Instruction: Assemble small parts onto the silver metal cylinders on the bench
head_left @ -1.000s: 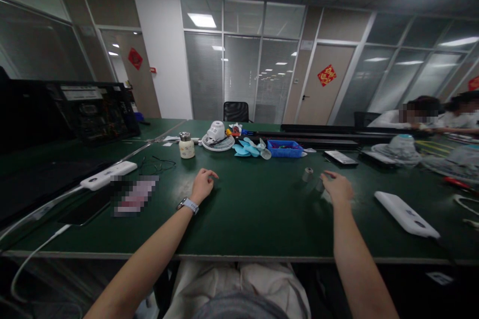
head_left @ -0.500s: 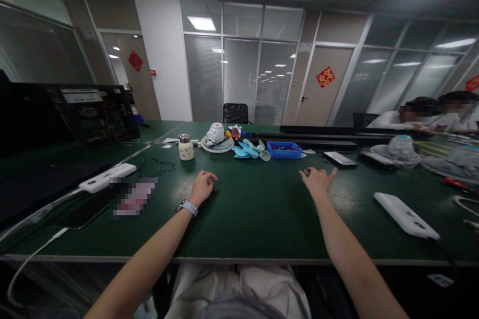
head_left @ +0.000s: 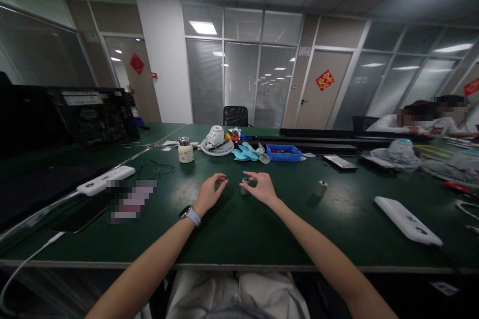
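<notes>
My right hand (head_left: 262, 188) has its thumb and fingers around a small silver metal cylinder (head_left: 245, 190) at the middle of the green table, partly hidden by the thumb. Just left of it, my left hand (head_left: 210, 192) is held with thumb and fingers curved apart and nothing between them. It wears a watch with a pale strap. A second metal cylinder (head_left: 321, 189) stands upright on the table to the right, apart from both hands.
Behind my hands are a cream bottle (head_left: 185, 152), a white fan part (head_left: 216, 142), light-blue fan blades (head_left: 247, 152) and a blue tray (head_left: 283, 153). A power strip (head_left: 107, 181) and phone lie left, a white device (head_left: 407, 220) right. People sit far right.
My right hand has moved left to the middle with a metal cylinder, and the other cylinder has come into sight where that hand was. My left hand has shifted slightly right.
</notes>
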Available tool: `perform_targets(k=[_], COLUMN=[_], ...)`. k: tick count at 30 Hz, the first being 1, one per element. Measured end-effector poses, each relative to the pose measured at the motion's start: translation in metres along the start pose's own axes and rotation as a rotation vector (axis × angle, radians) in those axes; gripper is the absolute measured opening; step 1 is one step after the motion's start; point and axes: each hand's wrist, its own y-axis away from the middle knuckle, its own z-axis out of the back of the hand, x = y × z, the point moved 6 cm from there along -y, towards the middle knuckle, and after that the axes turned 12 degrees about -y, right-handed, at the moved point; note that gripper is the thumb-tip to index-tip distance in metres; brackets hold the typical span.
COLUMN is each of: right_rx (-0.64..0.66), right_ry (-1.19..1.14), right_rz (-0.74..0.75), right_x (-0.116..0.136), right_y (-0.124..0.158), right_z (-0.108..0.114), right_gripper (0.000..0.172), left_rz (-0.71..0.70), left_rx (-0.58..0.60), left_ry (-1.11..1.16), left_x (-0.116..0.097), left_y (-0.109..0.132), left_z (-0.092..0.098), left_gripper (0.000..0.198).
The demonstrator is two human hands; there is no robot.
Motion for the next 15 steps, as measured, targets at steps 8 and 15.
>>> perform_targets(k=[8, 15], right_rx=[0.06, 0.051], right_ry=[-0.148, -0.379], right_rz=[-0.022, -0.191], right_x=[0.019, 0.001], right_y=[0.001, 0.013], right_z=[-0.041, -0.058], right_gripper=[0.048, 0.055], left_rz=[0.024, 0.089], left_rx=[0.087, 0.079], left_ry=[0.129, 0.225], left_x=[-0.037, -0.035], left_y=[0.002, -0.005], left_z=[-0.007, -0.003], left_gripper=[0.049, 0.048])
